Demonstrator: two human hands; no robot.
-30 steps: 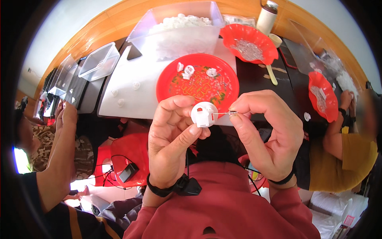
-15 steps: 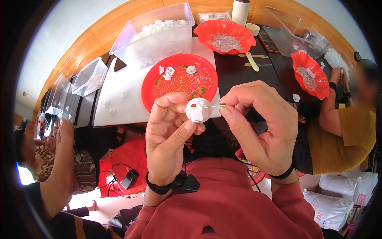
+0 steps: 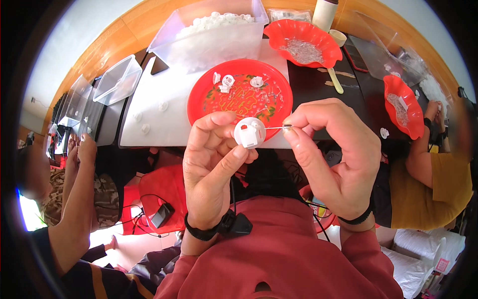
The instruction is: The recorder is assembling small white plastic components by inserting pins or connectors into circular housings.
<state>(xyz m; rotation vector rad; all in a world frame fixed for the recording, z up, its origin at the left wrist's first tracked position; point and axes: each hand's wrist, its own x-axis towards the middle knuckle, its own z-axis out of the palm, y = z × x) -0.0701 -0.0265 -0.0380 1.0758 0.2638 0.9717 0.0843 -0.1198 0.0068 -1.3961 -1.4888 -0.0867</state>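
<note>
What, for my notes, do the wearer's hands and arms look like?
The left hand and right hand are ungloved. Red sleeves stop short of the wrists. A black band circles each wrist, the left one beside a dark angular device.

So the tray (image 3: 194,102) sits on the table (image 3: 130,131) beyond the left hand (image 3: 206,172) and right hand (image 3: 343,152), few parts (image 3: 256,81) on it. Behind it: a bin (image 3: 214,55), a bowl (image 3: 326,37) just right of that, bottle (image 3: 324,16) behind the bowl. Loose pieces (image 3: 163,106) lie left of the tray.

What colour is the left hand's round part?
The round part is white, clearest in the head view.
</note>
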